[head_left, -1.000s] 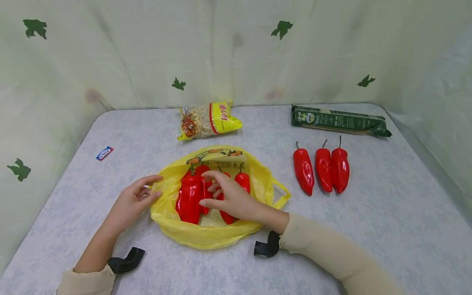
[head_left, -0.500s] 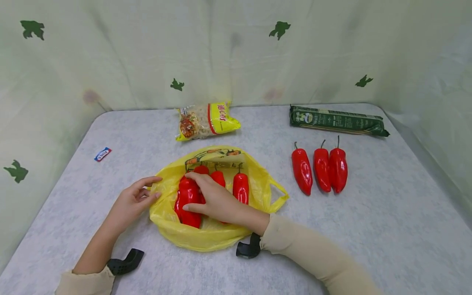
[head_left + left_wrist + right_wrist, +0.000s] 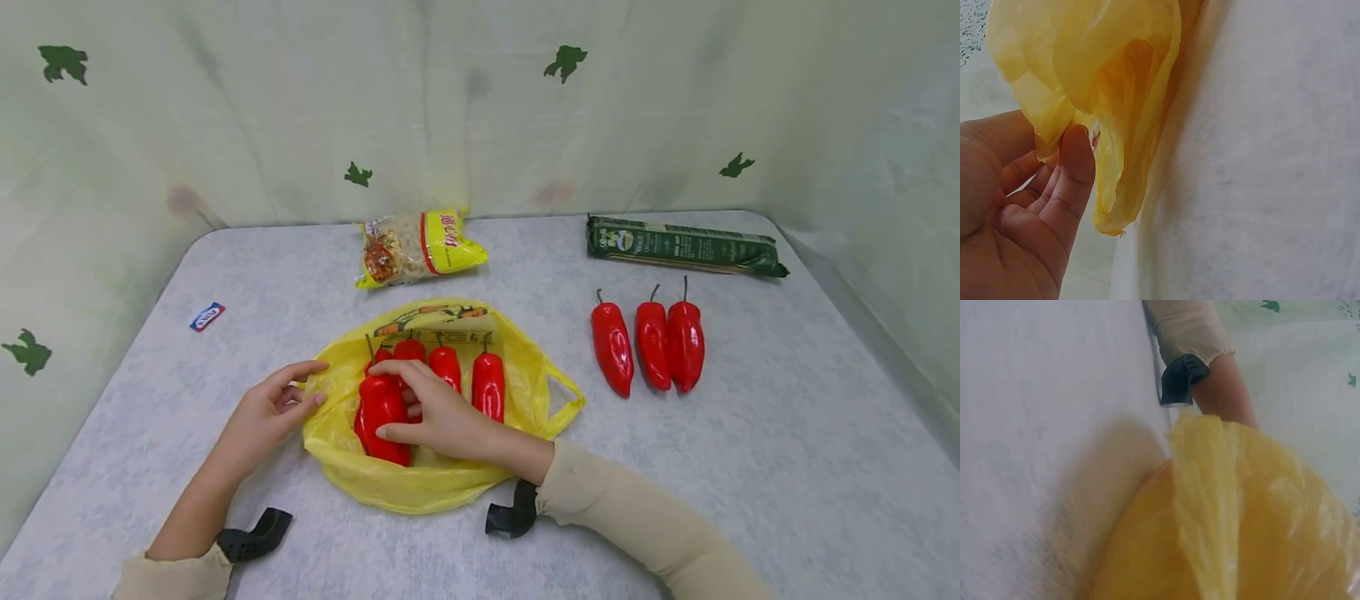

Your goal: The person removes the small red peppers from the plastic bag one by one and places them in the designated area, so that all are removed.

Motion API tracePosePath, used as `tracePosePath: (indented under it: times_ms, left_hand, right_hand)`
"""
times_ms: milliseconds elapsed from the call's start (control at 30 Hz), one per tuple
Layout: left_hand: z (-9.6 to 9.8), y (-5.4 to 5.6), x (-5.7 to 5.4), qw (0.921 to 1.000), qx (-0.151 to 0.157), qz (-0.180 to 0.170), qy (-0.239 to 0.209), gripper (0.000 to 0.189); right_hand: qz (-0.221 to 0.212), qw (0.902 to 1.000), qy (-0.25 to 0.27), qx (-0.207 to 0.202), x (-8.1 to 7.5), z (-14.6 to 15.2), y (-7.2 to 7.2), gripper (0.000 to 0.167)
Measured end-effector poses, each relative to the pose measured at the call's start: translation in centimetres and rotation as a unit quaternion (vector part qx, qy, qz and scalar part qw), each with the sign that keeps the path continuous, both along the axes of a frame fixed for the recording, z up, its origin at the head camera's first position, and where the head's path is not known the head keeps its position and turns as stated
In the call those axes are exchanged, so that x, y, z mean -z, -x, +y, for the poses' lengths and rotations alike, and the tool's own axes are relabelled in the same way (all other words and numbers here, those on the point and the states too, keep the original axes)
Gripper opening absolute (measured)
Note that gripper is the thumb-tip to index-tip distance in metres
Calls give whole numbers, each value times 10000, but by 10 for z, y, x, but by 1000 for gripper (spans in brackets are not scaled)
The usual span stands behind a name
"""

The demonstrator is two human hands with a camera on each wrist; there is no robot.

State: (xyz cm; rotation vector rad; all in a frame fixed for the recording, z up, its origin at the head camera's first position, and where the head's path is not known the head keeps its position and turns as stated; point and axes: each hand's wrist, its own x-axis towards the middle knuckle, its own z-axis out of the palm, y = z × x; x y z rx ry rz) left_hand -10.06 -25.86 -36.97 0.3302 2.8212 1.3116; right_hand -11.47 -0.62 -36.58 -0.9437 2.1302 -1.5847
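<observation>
A thin, crinkled yellow plastic bag (image 3: 408, 493), its wide mouth rounded and a looped handle (image 3: 566, 404) spread to its right, is set on a mottled pale grey surface (image 3: 795, 408). Its left rim is pinched between the thumb and fingers of the left hand (image 3: 272, 410); in the left wrist view the film is seen as sheer and softly folded. Within the bag, toward its left wall, a glossy, smooth, tapered red pepper with a thin dark stem (image 3: 380, 404) is gripped between the thumb and fingers of the right hand (image 3: 438, 414); whether it is lifted cannot be told. More shiny red peppers (image 3: 488, 387) are held in the bag, behind and to the right of the gripped one, some partly hidden.

To the right of the bag, three long, glossy red peppers (image 3: 611, 348) are laid, the two farther ones side by side. Beyond them, a long dark green wrapped packet (image 3: 686, 247) is placed near the far edge of the surface. Just behind the bag, a clear-and-yellow plastic pouch (image 3: 422, 247) is laid. Between the bag's right handle and the nearest loose pepper, a narrow strip of bare surface is left; a broader stretch is found left of the bag.
</observation>
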Motion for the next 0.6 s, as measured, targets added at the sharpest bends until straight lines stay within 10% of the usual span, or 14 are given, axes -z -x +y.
tracePosePath:
  times_ms: [600]
  left_hand:
    - [1,-1,-3,10000,17,-41,-3,37]
  right_hand:
    - [660,9789,1806,693,-42,84,-6,56]
